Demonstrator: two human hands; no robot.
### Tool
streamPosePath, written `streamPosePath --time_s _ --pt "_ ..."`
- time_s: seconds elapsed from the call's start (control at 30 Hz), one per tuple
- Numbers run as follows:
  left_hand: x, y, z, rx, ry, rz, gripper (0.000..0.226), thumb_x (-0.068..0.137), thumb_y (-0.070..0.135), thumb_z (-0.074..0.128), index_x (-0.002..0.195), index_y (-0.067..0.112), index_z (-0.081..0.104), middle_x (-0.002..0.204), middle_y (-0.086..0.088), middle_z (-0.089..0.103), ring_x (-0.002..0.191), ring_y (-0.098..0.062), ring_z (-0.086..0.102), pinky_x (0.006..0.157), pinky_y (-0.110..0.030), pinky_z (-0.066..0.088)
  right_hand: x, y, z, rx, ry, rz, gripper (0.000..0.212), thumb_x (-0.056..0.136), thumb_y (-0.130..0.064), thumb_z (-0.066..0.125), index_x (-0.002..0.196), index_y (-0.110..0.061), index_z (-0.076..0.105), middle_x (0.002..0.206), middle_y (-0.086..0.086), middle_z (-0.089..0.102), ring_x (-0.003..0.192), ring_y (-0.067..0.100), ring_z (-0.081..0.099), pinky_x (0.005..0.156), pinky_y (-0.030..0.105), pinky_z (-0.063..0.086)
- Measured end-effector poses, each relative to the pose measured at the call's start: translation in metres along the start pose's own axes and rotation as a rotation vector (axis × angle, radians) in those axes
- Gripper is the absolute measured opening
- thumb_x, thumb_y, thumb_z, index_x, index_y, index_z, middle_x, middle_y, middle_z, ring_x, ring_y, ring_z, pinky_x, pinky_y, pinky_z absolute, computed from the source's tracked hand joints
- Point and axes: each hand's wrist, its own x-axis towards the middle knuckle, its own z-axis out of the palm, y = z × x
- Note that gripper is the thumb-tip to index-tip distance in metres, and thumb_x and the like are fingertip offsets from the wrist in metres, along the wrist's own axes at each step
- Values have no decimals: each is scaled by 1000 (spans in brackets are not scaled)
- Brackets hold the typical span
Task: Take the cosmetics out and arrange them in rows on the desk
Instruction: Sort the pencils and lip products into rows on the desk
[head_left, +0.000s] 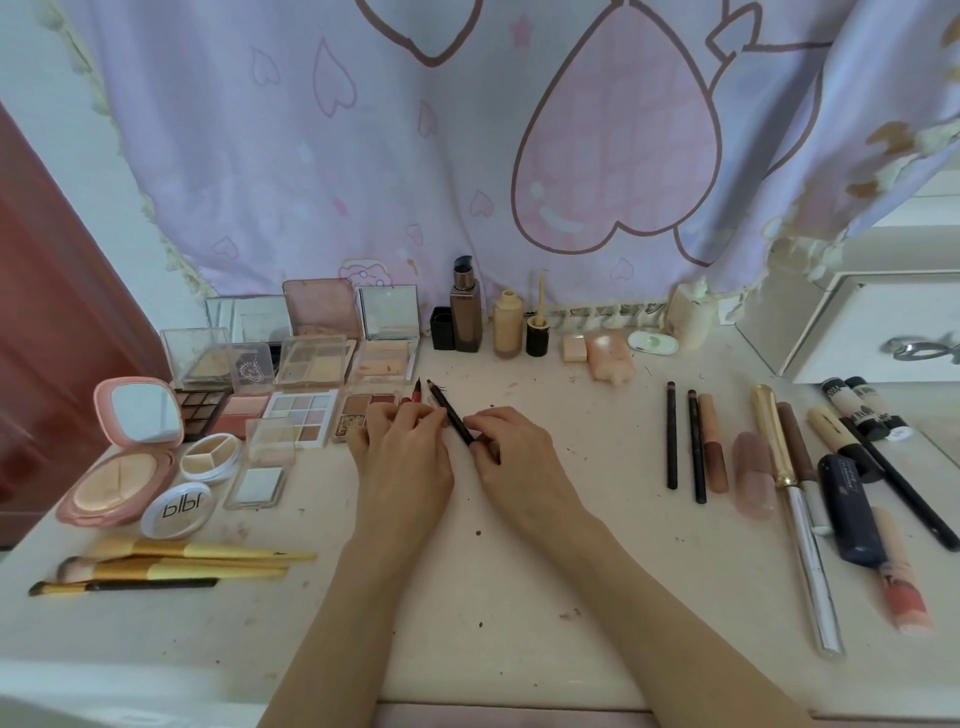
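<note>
Both my hands meet at the middle of the white desk. My right hand pinches the lower end of a dark pencil that slants up to the left. My left hand holds a reddish pencil, whose tip pokes out above the fingers. Open palettes and compacts fill the left side. Bottles stand along the back. Pencils, tubes and a gold wand lie in a row on the right.
Several gold-handled brushes lie at the front left. A white drawer unit stands at the back right. A lilac curtain with pink hearts hangs behind the desk. Small crumbs dot the desktop.
</note>
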Motion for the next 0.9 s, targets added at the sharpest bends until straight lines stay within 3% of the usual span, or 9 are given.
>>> streamPosePath --time_s 0.13,0.3,0.43,0.67,0.9 --pt "-1 1 -1 -14 -13 -15 32 87 3 46 111 11 66 115 -5 64 104 -32 46 78 -34 17 -1 -3 -1 28 -39 -11 32 95 -4 41 121 -6 60 120 11 62 111 23 55 94 19 34" --pt "-1 -2 1 -21 -6 -35 42 83 3 38 116 9 63 121 -5 61 106 -31 44 81 -35 20 0 -4 0 -34 -125 -57 35 95 -8 37 124 -4 56 124 15 59 119 28 49 99 23 31" --pt "-1 -2 0 -6 -20 -37 42 86 0 42 122 12 59 126 -3 58 107 -29 43 82 -33 19 1 -3 2 -141 -192 -108 42 96 -6 39 138 -8 44 145 7 43 139 22 29 111 22 18" --pt "0 -3 0 -11 -25 -58 35 87 1 52 118 11 62 124 -4 60 106 -31 44 82 -33 19 1 0 5 -222 -212 -154 51 93 0 38 142 -13 36 150 1 34 141 19 24 114 23 9" --pt "4 -7 0 -42 -57 -90 32 96 15 45 125 14 58 132 0 55 113 -27 39 91 -33 22 1 0 3 -288 -239 -195 53 92 2 38 143 -12 34 152 1 31 142 19 23 116 29 10"
